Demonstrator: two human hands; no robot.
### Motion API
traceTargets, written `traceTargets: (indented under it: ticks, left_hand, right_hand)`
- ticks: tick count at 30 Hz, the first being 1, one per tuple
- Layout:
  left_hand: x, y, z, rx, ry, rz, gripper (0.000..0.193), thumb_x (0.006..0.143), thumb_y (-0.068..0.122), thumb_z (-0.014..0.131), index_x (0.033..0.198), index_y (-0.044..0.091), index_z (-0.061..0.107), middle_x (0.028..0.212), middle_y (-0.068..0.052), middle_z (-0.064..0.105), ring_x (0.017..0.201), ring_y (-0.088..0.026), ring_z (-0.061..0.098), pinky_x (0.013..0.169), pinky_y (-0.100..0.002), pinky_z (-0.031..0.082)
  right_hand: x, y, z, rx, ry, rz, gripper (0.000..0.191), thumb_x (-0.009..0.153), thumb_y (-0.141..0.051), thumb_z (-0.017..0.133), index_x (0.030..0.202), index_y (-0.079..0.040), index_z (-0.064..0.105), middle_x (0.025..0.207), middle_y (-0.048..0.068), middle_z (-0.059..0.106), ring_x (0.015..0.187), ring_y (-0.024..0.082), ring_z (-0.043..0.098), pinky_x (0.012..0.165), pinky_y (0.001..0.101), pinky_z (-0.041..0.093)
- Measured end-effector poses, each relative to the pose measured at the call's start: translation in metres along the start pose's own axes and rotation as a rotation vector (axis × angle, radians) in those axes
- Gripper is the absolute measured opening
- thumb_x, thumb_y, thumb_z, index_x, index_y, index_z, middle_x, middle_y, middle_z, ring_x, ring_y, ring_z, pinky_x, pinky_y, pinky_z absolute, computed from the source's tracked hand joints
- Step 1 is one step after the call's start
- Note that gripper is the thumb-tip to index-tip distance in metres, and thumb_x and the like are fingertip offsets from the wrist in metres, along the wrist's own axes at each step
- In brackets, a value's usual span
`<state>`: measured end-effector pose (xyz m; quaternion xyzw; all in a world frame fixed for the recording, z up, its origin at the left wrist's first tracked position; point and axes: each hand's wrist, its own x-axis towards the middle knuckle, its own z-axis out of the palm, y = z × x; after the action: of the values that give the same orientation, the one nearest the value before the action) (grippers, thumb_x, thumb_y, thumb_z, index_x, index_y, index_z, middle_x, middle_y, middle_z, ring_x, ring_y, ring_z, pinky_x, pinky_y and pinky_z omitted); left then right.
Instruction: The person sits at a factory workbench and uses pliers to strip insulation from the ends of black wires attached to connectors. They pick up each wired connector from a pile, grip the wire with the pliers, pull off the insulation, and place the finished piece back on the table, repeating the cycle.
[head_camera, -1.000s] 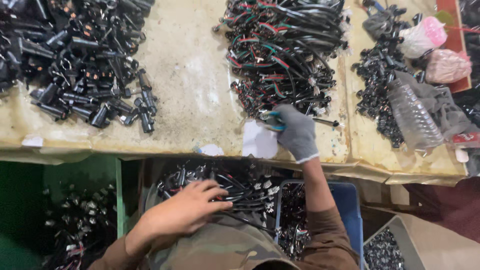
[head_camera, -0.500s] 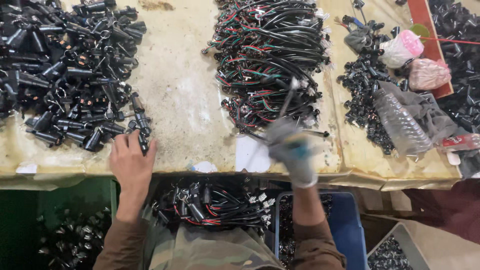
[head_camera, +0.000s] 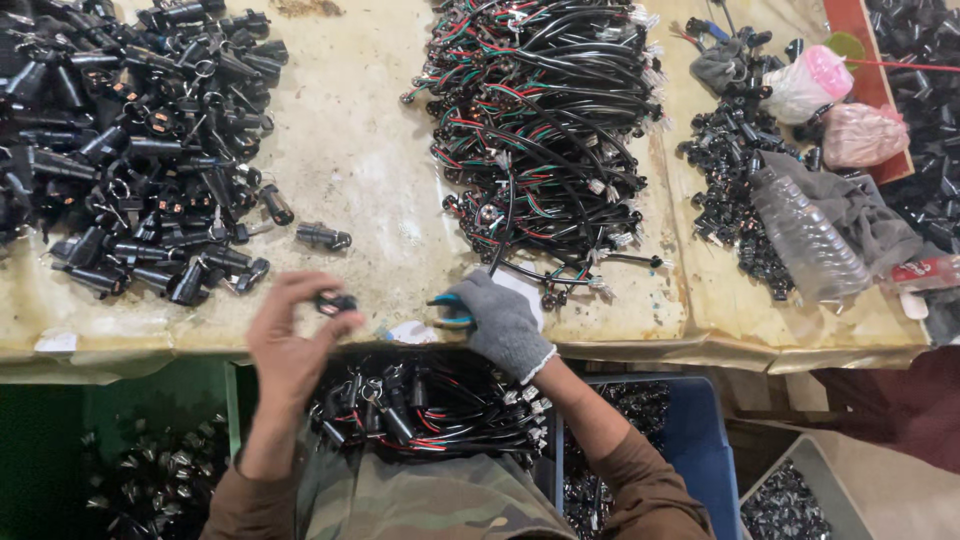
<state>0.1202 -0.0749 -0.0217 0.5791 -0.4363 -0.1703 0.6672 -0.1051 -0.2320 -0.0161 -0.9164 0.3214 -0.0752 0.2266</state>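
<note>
black connector (head_camera: 335, 301) lies crosswise, pinched by left hand (head_camera: 290, 335); gloved right hand (head_camera: 503, 322) grips pliers (head_camera: 450, 310)

We work at a worn, stained yellowish bench (head_camera: 360, 170); nearer, a green bin (head_camera: 60, 440) sits on the left, a blue bin (head_camera: 700, 440) on the right.

Bare left hand (head_camera: 292, 345) pinches a black connector (head_camera: 336, 301); gloved right hand (head_camera: 503, 322) holds pliers (head_camera: 450, 300)
</note>
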Motion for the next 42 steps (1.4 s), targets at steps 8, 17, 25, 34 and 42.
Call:
traceTargets:
  ticks: [8,17,25,34,42]
  left_hand:
    - [-0.051,-0.015,0.046,-0.721,-0.439,-0.440,0.040,0.103,0.038,0.067,0.126,0.006,0.064,0.092,-0.001,0.064,0.084,-0.010,0.057,0.078,-0.025,0.048]
    - [-0.056,0.020,0.048,-0.259,-0.752,-0.393,0.029,0.073,0.019,0.083,0.098,0.006,0.077,0.065,0.000,0.067,0.056,-0.004,0.056,0.052,-0.026,0.047]
    - [-0.041,0.025,0.042,-0.158,-1.026,-0.137,0.025,0.072,0.019,0.077,0.092,0.005,0.072,0.067,-0.010,0.065,0.056,-0.015,0.058,0.056,-0.032,0.052]
    - [-0.065,0.051,0.058,0.206,-0.546,0.243,0.021,0.069,0.022,0.080,0.085,0.012,0.073,0.068,-0.008,0.068,0.060,-0.029,0.068,0.054,-0.040,0.051]
    - [-0.104,0.053,0.064,-0.072,-0.598,0.132,0.024,0.076,0.023,0.084,0.093,0.010,0.072,0.075,-0.012,0.066,0.066,-0.031,0.068,0.057,-0.038,0.053]
  right_hand:
    - [0.000,-0.004,0.001,0.003,0.089,-0.066,0.038,0.069,-0.016,0.084,0.102,-0.010,0.066,0.096,0.014,0.067,0.086,0.037,0.069,0.070,0.0461,0.054]
    - [-0.052,-0.053,-0.078,0.883,0.136,-0.403,0.027,0.080,-0.027,0.080,0.093,-0.009,0.066,0.085,0.005,0.069,0.074,0.022,0.069,0.067,0.0339,0.057]
    - [-0.048,-0.064,-0.060,0.691,-0.243,-0.516,0.018,0.086,-0.014,0.076,0.100,-0.009,0.068,0.097,0.009,0.071,0.090,0.028,0.071,0.083,0.0366,0.057]
    - [-0.088,-0.088,-0.056,1.432,0.225,-0.260,0.025,0.091,-0.024,0.079,0.084,-0.012,0.059,0.085,0.005,0.061,0.076,0.019,0.057,0.068,0.0326,0.047]
    - [-0.111,-0.075,-0.020,1.623,0.011,-0.355,0.050,0.090,-0.054,0.078,0.069,-0.017,0.053,0.062,0.000,0.059,0.054,0.020,0.056,0.062,0.0378,0.050]
